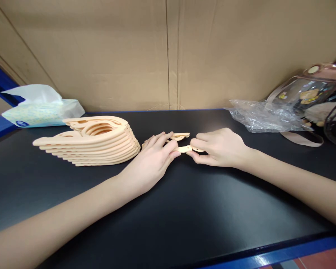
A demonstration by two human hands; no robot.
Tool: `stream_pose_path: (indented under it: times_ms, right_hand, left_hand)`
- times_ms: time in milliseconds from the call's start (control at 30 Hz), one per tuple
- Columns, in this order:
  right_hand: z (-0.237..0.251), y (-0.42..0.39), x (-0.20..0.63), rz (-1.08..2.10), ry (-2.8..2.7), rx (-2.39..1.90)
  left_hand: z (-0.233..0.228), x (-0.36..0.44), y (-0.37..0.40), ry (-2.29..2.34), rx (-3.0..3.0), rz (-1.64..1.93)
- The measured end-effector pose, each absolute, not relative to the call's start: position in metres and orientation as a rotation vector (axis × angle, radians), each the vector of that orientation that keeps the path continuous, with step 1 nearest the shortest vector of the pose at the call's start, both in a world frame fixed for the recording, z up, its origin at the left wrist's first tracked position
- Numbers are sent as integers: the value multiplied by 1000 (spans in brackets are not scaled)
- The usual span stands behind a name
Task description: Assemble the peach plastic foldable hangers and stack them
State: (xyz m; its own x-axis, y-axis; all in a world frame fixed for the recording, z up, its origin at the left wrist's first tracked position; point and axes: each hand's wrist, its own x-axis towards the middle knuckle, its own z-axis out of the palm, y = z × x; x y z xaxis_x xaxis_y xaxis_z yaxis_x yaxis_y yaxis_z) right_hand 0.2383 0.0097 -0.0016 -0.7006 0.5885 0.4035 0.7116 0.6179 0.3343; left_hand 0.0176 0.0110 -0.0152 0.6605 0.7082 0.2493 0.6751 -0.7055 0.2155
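Note:
My left hand [154, 160] is closed over a beige plastic folding hanger [183, 149], thumb and fingers pressed on its near arm. From the other side my right hand [220, 149] pinches the same hanger between thumb and bent fingers, near a small hole in the arm. Another section of the hanger shows just beyond my left fingertips; much of the rest is hidden under both hands. Left of my left hand stands a neat stack of matching beige folding hangers [109, 144], lying flat with their rounded ends toward my hand.
A tissue pack [42, 112] with a tissue pulled up lies at the back left. Crumpled clear plastic wrap [271, 116] and a transparent bottle with a strap [310, 93] are at the back right. Cardboard [114, 56] walls off the back of the black table [168, 224].

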Motion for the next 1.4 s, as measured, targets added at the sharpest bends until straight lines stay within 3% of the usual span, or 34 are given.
stream_pose_path:
  times_ms: [433,667,867,1100,1400]
  right_hand:
    - [-1,8,237,-588,-2599,-1124]
    - [-3,14,247,-425,-2626,-926]
    - [-2,0,241,-143,-2617,-778]
    - [2,3,237,500,-2471,-758]
    - [1,15,245,689,-2431,-838]
  left_hand:
    - [-14,17,11,1165,2733,484]
    - [-8,17,10,1124,2713,540]
    - [-4,15,8,1142,2628,481]
    - [-6,13,8,1239,2427,527]
    - [-7,16,9,1341,2483,455]
